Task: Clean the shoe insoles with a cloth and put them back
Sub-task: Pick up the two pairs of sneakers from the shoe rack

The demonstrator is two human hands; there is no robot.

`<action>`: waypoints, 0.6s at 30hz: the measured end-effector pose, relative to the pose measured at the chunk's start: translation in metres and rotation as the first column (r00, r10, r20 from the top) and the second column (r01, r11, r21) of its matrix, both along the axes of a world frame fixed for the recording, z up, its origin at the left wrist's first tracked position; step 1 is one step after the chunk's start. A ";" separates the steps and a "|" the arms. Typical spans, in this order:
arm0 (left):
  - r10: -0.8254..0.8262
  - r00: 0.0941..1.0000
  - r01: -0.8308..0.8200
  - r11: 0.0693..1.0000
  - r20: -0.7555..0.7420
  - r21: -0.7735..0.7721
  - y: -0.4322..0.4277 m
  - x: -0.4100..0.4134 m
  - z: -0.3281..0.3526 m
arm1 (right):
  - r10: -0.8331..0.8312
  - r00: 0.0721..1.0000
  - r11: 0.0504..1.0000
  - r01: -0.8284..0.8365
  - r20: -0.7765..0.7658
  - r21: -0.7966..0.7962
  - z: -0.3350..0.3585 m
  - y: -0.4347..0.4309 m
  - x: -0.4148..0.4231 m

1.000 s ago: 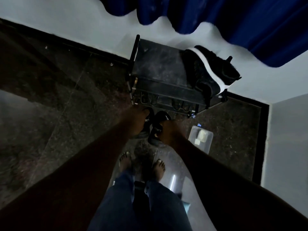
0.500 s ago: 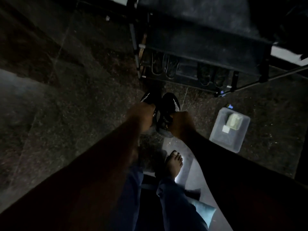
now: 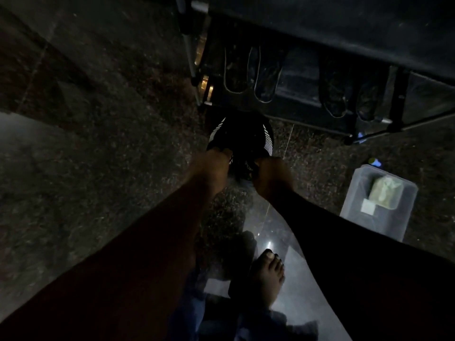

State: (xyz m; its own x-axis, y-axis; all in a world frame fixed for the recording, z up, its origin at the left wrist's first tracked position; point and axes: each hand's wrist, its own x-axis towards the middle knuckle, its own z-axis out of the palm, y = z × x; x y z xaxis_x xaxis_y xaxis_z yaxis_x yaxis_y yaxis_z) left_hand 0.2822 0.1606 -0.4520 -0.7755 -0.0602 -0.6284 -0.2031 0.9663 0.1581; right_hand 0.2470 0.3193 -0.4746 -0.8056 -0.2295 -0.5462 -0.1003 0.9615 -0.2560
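Observation:
A pair of black shoes with white side stripes (image 3: 242, 136) stands on the dark floor just in front of the shoe rack. My left hand (image 3: 214, 166) grips the heel end of the left shoe. My right hand (image 3: 270, 175) grips the heel end of the right shoe. The insoles are hidden inside the shoes. A pale cloth (image 3: 385, 194) lies in a clear plastic box (image 3: 362, 217) on the floor to the right.
A dark shoe rack (image 3: 320, 33) fills the top, with two pairs of shoes (image 3: 251, 72) (image 3: 352, 94) on its bottom shelf. My bare right foot (image 3: 267, 274) stands on the glossy floor below the hands. The scene is very dim.
The camera has dropped closer to the floor, so the rack's top and the curtain are out of view. Both hands stay on the pair of shoes near the rack's foot.

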 end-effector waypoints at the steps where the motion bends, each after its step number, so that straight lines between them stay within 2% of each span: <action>1: 0.000 1.000 0.000 1.000 0.006 0.004 -0.001 -0.002 -0.011 | -0.010 1.000 1.000 0.010 0.006 -0.005 -0.008 -0.002 -0.002; 5: -0.004 1.000 0.004 1.000 0.013 0.007 -0.001 0.004 -0.053 | 0.015 0.998 1.000 -0.015 0.059 -0.003 -0.044 -0.004 0.007; 9: 0.015 1.000 -0.015 1.000 0.016 0.017 0.000 0.011 -0.076 | 0.028 0.988 0.997 -0.018 0.151 -0.069 -0.066 -0.001 0.019; 12: 0.030 1.000 -0.030 0.999 0.001 0.024 0.000 0.005 -0.081 | -0.020 0.991 0.995 0.032 0.133 -0.090 -0.080 0.000 0.014; 14: 0.040 0.999 -0.040 0.999 -0.007 0.016 -0.002 0.001 -0.086 | -0.053 0.983 0.993 0.070 0.177 -0.093 -0.087 -0.001 0.007; 18: 0.058 0.997 -0.058 0.998 0.050 0.005 -0.001 -0.001 -0.073 | -0.006 0.981 0.993 0.029 0.195 -0.116 -0.074 -0.002 -0.002</action>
